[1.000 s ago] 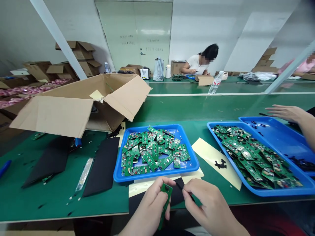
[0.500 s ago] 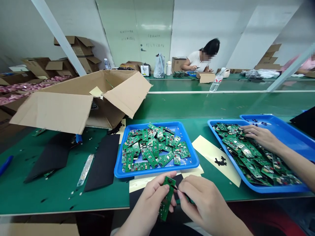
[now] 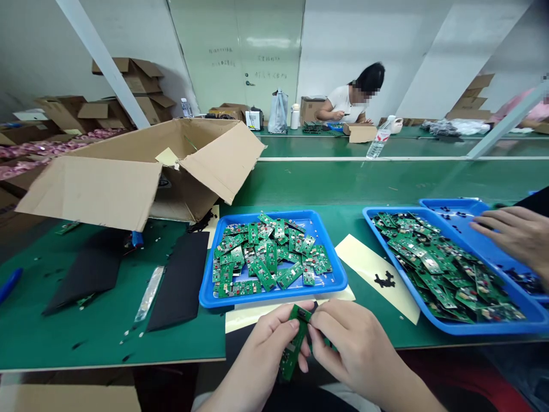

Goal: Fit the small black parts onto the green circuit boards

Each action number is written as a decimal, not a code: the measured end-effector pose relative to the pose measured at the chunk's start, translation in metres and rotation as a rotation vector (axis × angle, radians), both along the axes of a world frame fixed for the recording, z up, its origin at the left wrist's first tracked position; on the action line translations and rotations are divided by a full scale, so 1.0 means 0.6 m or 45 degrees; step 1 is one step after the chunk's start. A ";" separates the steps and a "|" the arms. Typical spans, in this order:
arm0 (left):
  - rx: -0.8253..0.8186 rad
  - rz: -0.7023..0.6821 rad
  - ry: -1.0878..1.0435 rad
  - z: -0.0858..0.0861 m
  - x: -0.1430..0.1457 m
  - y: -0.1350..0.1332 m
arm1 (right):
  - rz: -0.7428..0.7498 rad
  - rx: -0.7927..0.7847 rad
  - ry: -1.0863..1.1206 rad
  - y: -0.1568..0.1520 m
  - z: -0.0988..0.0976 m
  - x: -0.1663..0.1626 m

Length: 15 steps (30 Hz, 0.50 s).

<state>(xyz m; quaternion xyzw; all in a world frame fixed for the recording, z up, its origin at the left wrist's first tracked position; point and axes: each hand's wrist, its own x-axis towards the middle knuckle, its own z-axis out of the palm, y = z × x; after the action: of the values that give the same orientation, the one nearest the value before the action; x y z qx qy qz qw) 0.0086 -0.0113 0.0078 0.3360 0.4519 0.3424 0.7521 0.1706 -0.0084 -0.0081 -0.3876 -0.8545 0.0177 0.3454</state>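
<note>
Board [image 3: 291, 349]: in the air by the desk [image 3: 103, 337], over or just off its near edge, in front of the tray [image 3: 274, 300] and a little right of the middle of that tray's near edge. Height above the desk cannot be told.

Left hand [image 3: 268, 337]: closed round the board, thumb across its upper face, fingers behind and along the right edge. Grip looks firm. It takes the middle and leaves the far end bare, presumably so that end stays open to the other hand.

Right hand [image 3: 351, 337]: thumb and forefinger drawn nearly together at the board's far right corner, other fingers curled. Cannot tell whether anything is between the tips; they hide it. The left hand probably serves as the vice here, the right doing the fine work.

Placing: black bits [image 3: 385, 280] lie on paper [image 3: 364, 263] between the tray and the right tray [image 3: 497, 328], likely put there for a short reach from the right hand. The tray's raised rim presumably keeps its loose boards [image 3: 263, 266] together.

Axis: the board's long axis slants, far end towards the tray's near edge and slightly right, near end back towards the wearer and left. Component face up; a dark part sits at the far end
</note>
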 end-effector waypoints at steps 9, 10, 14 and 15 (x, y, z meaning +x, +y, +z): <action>0.009 -0.005 -0.001 -0.006 0.001 0.001 | -0.003 -0.010 -0.015 0.003 -0.001 0.001; 0.017 -0.015 -0.005 -0.007 0.001 0.002 | -0.007 -0.006 -0.019 0.003 -0.001 0.001; 0.057 -0.025 -0.002 -0.012 0.001 0.003 | -0.014 0.008 -0.037 0.004 0.002 0.000; 0.068 -0.024 0.003 -0.013 0.001 0.002 | -0.013 0.013 -0.041 0.004 0.002 0.000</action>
<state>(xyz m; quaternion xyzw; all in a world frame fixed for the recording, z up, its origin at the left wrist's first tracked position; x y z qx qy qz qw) 0.0090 -0.0099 -0.0001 0.3608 0.4404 0.3468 0.7454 0.1704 -0.0061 -0.0066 -0.3904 -0.8581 0.0052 0.3336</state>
